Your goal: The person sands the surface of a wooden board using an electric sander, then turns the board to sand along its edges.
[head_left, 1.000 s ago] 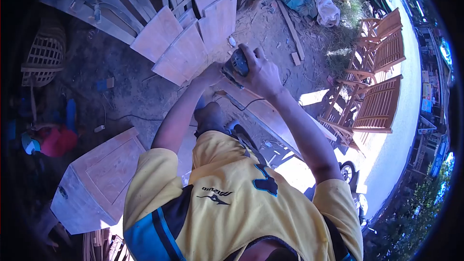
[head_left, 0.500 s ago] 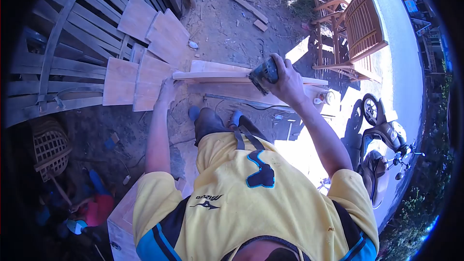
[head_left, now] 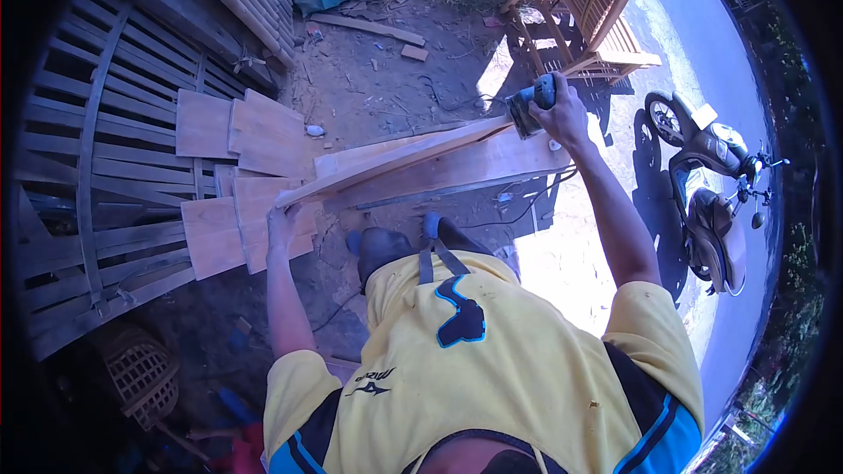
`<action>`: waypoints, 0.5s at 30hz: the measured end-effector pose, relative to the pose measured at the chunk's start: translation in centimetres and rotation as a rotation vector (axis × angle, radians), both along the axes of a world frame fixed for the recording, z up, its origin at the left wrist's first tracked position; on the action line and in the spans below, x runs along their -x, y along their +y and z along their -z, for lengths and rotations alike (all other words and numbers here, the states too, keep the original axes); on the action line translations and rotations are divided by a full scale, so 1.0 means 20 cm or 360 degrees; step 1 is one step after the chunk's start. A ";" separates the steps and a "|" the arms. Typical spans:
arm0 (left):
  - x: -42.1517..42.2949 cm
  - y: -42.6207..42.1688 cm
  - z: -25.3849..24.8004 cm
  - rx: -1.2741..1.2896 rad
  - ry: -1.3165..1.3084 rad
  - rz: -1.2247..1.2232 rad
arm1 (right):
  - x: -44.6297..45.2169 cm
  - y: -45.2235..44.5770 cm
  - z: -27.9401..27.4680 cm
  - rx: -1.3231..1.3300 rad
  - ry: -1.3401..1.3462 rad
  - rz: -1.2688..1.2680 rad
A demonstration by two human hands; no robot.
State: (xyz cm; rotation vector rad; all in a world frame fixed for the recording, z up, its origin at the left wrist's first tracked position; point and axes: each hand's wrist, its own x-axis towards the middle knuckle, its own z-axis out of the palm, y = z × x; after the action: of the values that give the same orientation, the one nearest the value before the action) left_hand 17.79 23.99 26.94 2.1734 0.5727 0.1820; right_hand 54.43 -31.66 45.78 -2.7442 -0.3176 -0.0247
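My right hand (head_left: 566, 112) is wrapped round a dark electric sander (head_left: 526, 109) at the right end of a long wooden board (head_left: 378, 165). The board stands on edge, its narrow upper side facing me. My left hand (head_left: 281, 218) grips the board's left end; some of its fingers are hidden. Beneath the board, a wide wooden plank (head_left: 448, 168) lies as a bench. A cord (head_left: 536, 209) trails on the right side.
Thin wooden panels (head_left: 211, 233) lean on a slatted fence (head_left: 97, 149) at left. A slatted wooden chair (head_left: 584, 0) stands beyond, and a motorbike (head_left: 707, 184) is parked at right. A loose plank (head_left: 369, 29) lies on the dirt ahead. Another person's red clothing (head_left: 246, 452) shows lower left.
The sander in my right hand has moved right along the board to its far end. The board looks more slanted, with its left end nearer me. My view has shifted.
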 end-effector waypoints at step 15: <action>0.00 0.09 0.07 0.0359 0.0066 -0.0190 | 0.09 0.11 -0.05 -0.0042 0.0079 -0.0047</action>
State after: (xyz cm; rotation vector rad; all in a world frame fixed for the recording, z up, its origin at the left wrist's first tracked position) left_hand 17.83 25.86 25.58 1.9303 0.7124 0.1297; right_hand 52.55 -29.42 46.74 -2.7088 -0.3413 0.0470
